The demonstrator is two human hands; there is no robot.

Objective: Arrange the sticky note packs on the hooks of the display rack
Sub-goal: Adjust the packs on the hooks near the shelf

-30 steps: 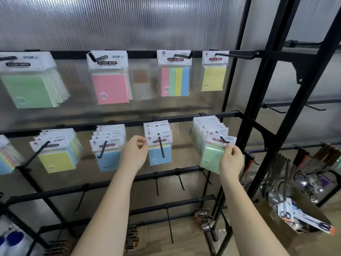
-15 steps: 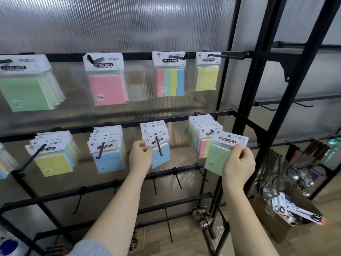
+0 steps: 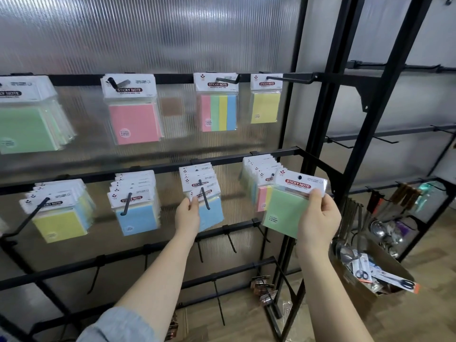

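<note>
My right hand (image 3: 318, 220) grips a green sticky note pack (image 3: 283, 211) by its right side, held free in front of the rightmost middle-row stack (image 3: 259, 176), off the hook. My left hand (image 3: 187, 213) pinches the left edge of the front blue pack (image 3: 209, 211) hanging on the middle hook (image 3: 204, 195). More packs hang on the black display rack (image 3: 158, 167): blue (image 3: 138, 213) and yellow (image 3: 59, 223) stacks in the middle row, green (image 3: 24, 129), pink (image 3: 134, 124), striped (image 3: 218, 112) and yellow (image 3: 265, 107) packs on top.
Bare hooks (image 3: 230, 240) stick out of the lower rails. A second black frame (image 3: 357, 99) stands to the right. A cardboard box (image 3: 385, 280) with scissors and metal utensils sits on the wooden floor at lower right.
My right hand pulled the green pack off the rightmost hook and brought it out and to the right. My left hand moved from between the stacks to the edge of the blue pack.
</note>
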